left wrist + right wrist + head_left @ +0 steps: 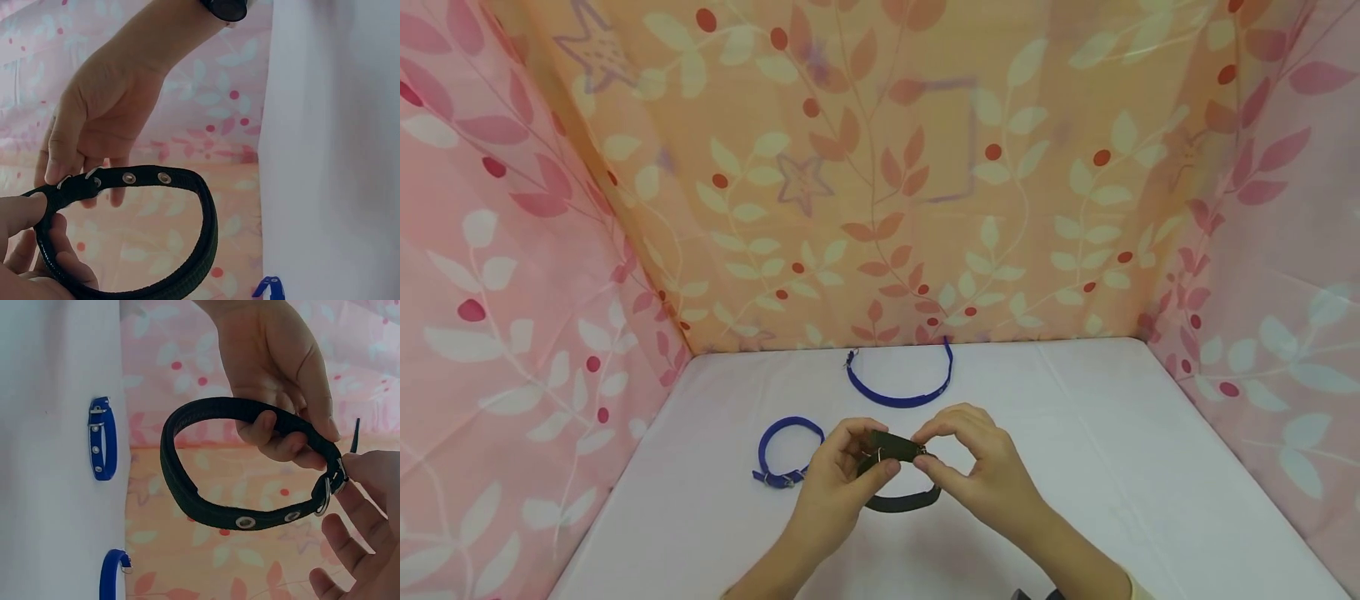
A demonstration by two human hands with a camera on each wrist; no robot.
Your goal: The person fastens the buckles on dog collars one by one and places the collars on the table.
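A dark green collar (904, 503) with metal eyelets is held up in front of me, bent into a loop. My left hand (842, 479) grips its band, thumb on one side and curled fingers on the other. At the buckle (337, 478), my right hand (988, 467) pinches the collar between thumb and fingertips. The strap's thin end sticks out past the right thumb in the right wrist view. A metal ring hangs beside the buckle, and the eyelets (129, 178) run along the band away from it.
On the white table (1060, 433), a blue collar (790, 421) lies buckled into a ring left of my hands. Another blue collar (902, 402) lies unfastened in a U shape toward the back. Patterned cloth walls (880, 167) enclose the back and both sides.
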